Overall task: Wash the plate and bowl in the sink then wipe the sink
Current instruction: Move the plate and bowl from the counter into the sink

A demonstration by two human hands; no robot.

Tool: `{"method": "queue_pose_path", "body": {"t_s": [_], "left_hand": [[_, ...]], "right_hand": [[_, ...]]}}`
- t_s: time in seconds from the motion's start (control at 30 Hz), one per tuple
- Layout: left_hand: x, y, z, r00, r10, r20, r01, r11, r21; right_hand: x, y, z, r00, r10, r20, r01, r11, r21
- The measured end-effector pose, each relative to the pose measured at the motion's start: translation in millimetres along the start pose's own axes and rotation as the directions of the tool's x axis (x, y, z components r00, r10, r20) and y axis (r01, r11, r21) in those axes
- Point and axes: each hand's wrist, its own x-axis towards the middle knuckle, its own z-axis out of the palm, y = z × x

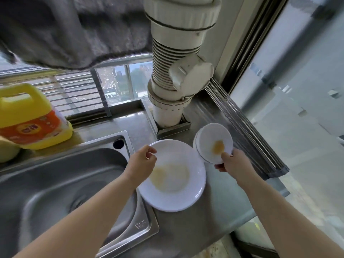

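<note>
White and smeared with a yellowish film, the plate (172,175) sits on the steel tabletop (214,211) just right of the sink (55,183), its left edge reaching over the sink's flat rim. The left hand (142,162) grasps the plate at its far-left rim, thumb and fingers curled around the edge. To the right and a little farther off, the bowl (214,142) is tipped up on its side so that its inside faces the camera, showing an orange-yellow stain near the bottom. The right hand (230,162) grips the bowl at its near rim, thumb inside and fingers under the outside wall; whether the bowl's far edge touches the tabletop cannot be told. Plate and bowl lie close together, the bowl's lower-left edge just beside the plate's far-right rim.

Inside the steel sink the drain (80,202) is visible, and a round dark hole (118,143) pierces its far-right corner. A yellow detergent jug (28,116) with an orange label stands at the far left behind the sink. A white ribbed pipe (175,71) rises from the tabletop at the far side, by the window.
</note>
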Motion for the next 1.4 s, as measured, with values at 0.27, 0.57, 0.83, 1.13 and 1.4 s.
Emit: {"method": "queue_pose_path", "body": {"t_s": [0.27,0.57,0.83,1.13,1.4], "left_hand": [[-18,-41,-20,0.990,-0.124,-0.070,0.122,0.992,-0.041],[-24,-48,-26,0.992,-0.089,-0.088,0.088,0.996,-0.016],[-17,-58,-28,0.992,-0.116,-0.056,0.123,0.982,0.145],[-16,-62,-14,0.974,-0.218,0.053,0.199,0.948,0.247],[-27,-69,-21,0.973,-0.231,-0.006,0.225,0.940,0.258]], "right_hand": [[-22,-9,90,0.925,0.046,0.378,0.080,0.947,-0.311],[-24,-1,95,0.935,0.016,0.353,0.097,0.949,-0.299],[-5,24,50,0.988,-0.122,0.097,0.156,0.825,-0.543],[8,51,64,0.979,0.056,0.195,0.042,0.884,-0.466],[-1,38,67,0.968,-0.080,0.238,0.181,0.878,-0.443]]}}
